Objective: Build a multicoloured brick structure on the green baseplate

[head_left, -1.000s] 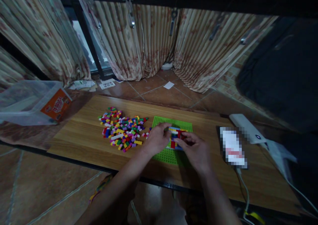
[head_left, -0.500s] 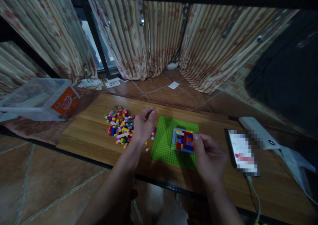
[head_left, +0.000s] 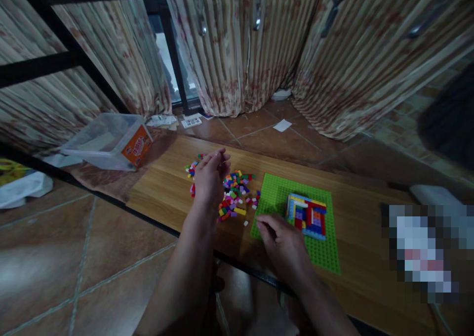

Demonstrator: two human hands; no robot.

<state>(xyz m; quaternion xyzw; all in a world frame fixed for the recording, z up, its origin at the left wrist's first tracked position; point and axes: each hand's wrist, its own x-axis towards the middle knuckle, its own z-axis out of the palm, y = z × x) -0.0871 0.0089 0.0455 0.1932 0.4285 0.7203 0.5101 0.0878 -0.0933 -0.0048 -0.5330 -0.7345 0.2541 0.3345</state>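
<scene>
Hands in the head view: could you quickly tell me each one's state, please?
Left hand: over the brick pile, fingers loosely curled; contents cannot be told.
Right hand: resting on the green baseplate, holding nothing visible.

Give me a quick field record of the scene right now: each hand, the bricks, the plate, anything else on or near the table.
left hand: raised over the loose brick pile, fingers curled; whether it holds a brick cannot be told
right hand: resting on the near left edge of the green baseplate
build: low multicoloured brick block on the baseplate
table: wooden top
clear plastic bin: left of the table, orange label
</scene>
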